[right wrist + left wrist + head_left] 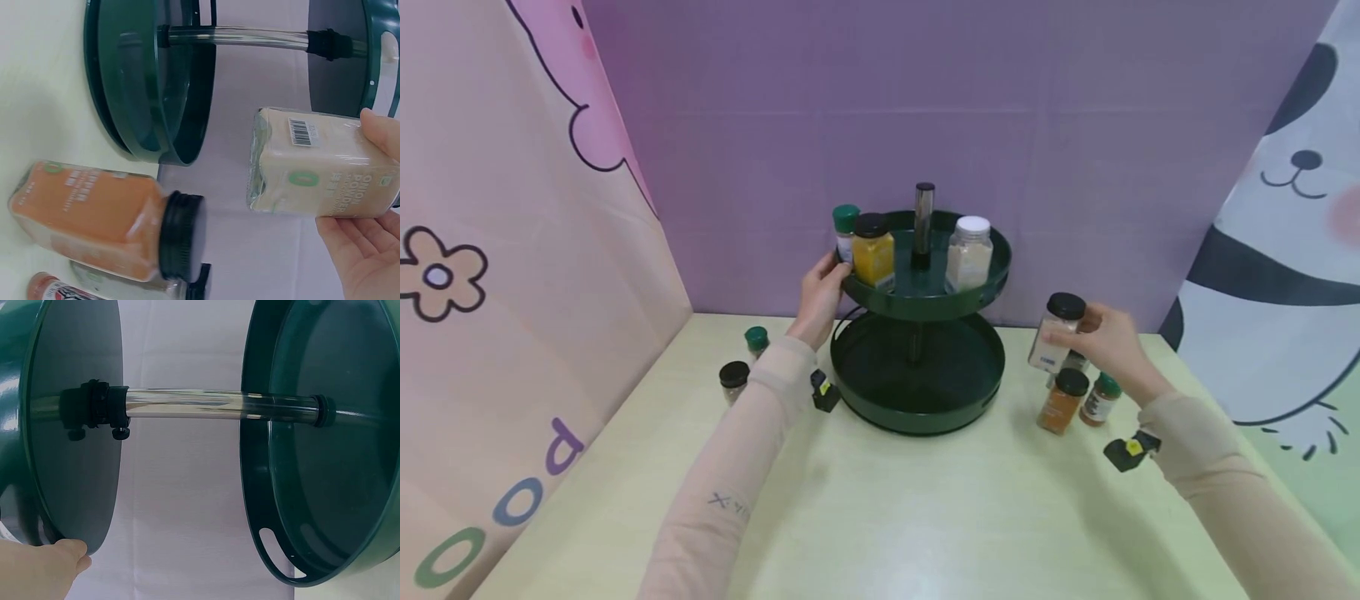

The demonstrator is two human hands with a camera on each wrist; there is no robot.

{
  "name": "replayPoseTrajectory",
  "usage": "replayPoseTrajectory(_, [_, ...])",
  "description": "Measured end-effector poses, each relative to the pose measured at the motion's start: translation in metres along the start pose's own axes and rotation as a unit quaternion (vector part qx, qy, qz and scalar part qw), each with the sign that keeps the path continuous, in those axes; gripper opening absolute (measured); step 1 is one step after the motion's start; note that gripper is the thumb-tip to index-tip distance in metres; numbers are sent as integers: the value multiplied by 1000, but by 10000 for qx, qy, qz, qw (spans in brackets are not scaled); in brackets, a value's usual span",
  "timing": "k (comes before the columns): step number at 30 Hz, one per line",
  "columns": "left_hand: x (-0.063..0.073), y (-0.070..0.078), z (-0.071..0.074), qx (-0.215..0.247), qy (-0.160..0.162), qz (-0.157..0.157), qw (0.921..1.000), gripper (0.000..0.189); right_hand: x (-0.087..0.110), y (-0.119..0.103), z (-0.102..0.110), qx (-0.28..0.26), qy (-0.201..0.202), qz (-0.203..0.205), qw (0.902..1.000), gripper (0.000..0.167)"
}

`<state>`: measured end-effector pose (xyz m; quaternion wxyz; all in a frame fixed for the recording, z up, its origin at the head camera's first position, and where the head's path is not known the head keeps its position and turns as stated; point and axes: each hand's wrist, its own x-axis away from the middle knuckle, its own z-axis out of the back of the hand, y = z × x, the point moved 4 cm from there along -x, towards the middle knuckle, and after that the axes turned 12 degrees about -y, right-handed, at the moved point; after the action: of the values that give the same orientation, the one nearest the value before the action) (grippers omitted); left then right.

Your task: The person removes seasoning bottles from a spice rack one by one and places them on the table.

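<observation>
A dark green two-tier turntable rack (917,417) stands on the table. My left hand (822,302) grips the left rim of its upper tray (37,506), close to a green-capped bottle (846,218). A black-lidded jar of yellow spice (874,258) and a white-capped jar (969,258) stand on that tray. To the rack's right, my right hand (1108,342) holds a black-lidded jar of onion powder (325,165) off the table, thumb and fingers on opposite sides. Below it stand an orange spice jar (94,219), a green-capped bottle (1100,402) and a partly hidden jar (119,278).
Left of the rack, a black-lidded jar (734,379) and a green-capped bottle (757,340) are partly behind my left sleeve. The lower tray (880,408) has a raised rim. A metal post (187,404) joins the tiers. A purple cloth (775,167) hangs behind.
</observation>
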<state>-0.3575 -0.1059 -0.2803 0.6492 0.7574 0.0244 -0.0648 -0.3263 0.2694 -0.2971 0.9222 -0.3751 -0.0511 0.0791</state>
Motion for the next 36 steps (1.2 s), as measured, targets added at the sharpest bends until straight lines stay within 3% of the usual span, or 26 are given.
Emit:
replayPoseTrajectory(12, [0,0,-1,21,-30,-31,10000,54,8,14,-18,-5,-225,-20,9997,76])
replayPoseTrajectory(26, [-1,0,2,-68,3,3,10000,54,21,12,-40,131,-450,57,9989,66])
replayPoseTrajectory(36, [-1,-1,1,-28,29,24,10000,53,27,23,-54,-198,-680,-141,9974,83])
